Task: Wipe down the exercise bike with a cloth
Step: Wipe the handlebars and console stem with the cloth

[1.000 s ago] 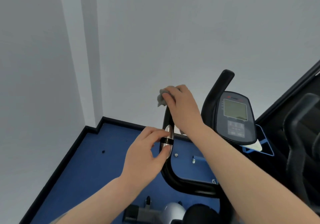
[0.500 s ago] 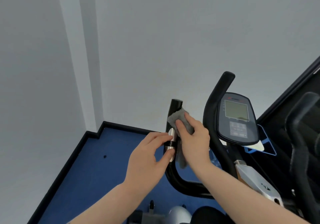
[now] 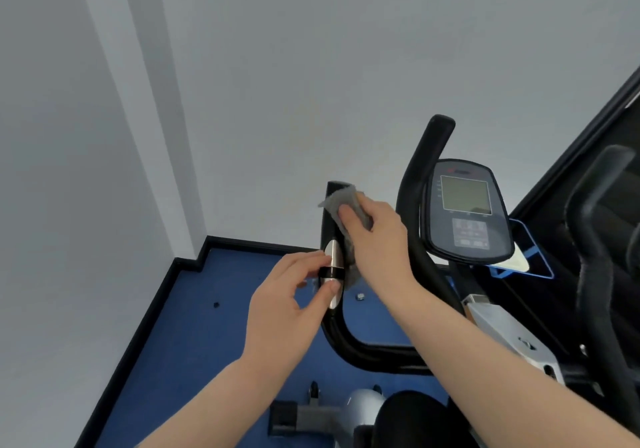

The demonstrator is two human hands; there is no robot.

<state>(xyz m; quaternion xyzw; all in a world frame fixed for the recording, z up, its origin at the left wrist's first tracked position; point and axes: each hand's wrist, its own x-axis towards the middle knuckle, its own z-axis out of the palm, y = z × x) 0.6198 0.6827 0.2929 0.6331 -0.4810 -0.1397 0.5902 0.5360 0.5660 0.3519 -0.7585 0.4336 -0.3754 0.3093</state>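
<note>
A thin, soft grey woven cloth [image 3: 346,205] is seen against the glossy black handlebar [image 3: 349,340]. The grip sensor [image 3: 334,260] looks like polished, shiny metal. The console [image 3: 465,215] appears as matt grey plastic with a dull screen. A brushed metal frame [image 3: 509,337] and a matt blue floor [image 3: 194,326] are shown.

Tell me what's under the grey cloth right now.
The cloth lies against the upper left handlebar, pressed by the right hand. The bar surface beneath it is covered.
</note>
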